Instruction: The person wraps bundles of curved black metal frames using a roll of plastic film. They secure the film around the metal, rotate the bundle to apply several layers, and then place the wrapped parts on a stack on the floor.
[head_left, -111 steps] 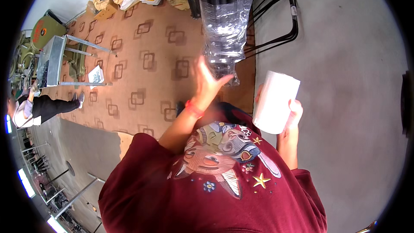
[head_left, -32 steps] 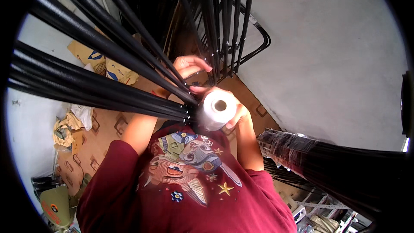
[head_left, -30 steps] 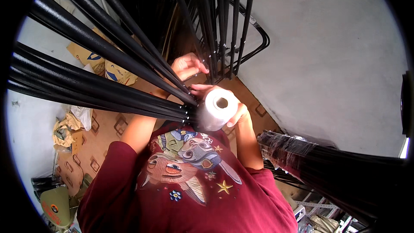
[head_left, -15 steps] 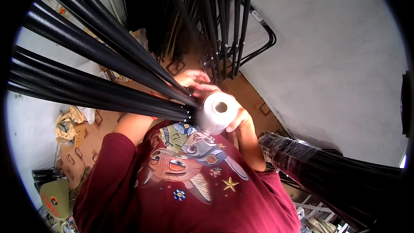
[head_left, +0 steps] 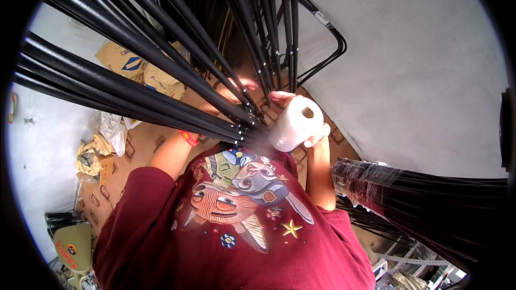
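Observation:
My right hand [head_left: 318,136] grips a white roll of stretch film [head_left: 297,123], thumb on its near side and fingers showing past its far side. The roll is tilted, its hollow core facing up. Just left of it, the lower ends of a bundle of long black tubes [head_left: 161,83] come together in front of my chest. A blurred streak, perhaps film, lies between roll and tubes. My left hand [head_left: 244,85] is behind the bundle, mostly covered by the tubes; its few visible fingertips are blurred, and its grip cannot be made out.
More black tubes [head_left: 258,27] stand ahead by the white wall [head_left: 408,64], beside a bent black frame [head_left: 338,43]. At my right lies a film-wrapped tube bundle [head_left: 371,182]. Cardboard [head_left: 121,59] and crumpled brown paper [head_left: 92,156] are on the left of the patterned floor.
The roll has moved right and slightly away from me in my right hand. My left hand has gone further behind the tubes, and the tube ends have shifted a little right.

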The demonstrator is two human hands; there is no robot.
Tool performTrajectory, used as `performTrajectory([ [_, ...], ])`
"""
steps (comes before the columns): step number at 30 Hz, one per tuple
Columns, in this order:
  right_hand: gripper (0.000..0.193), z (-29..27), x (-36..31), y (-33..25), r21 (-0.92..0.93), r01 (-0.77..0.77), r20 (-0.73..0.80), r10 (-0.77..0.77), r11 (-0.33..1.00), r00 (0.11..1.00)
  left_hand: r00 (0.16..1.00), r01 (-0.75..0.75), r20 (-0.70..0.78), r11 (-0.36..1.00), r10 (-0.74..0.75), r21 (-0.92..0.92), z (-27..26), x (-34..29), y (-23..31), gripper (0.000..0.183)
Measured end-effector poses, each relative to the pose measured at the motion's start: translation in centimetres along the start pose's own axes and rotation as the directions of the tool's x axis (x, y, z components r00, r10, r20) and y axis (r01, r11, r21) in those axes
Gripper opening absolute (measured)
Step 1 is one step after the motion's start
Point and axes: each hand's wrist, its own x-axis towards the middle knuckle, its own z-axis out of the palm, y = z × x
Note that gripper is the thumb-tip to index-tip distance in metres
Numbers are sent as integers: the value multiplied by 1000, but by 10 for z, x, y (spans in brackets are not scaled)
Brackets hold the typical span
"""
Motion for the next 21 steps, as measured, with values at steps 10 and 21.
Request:
performTrajectory([
  [10, 90, -23, 13, -19, -157, 197, 48, -192, 968, 980, 983, 111, -159, 987, -92, 117, -17, 12, 4, 43],
  [21, 108, -23, 56, -33, -62, 26, 3, -26, 998, 1000, 946, -286, -293, 787, 139, -546, -55, 47, 38, 55],
])
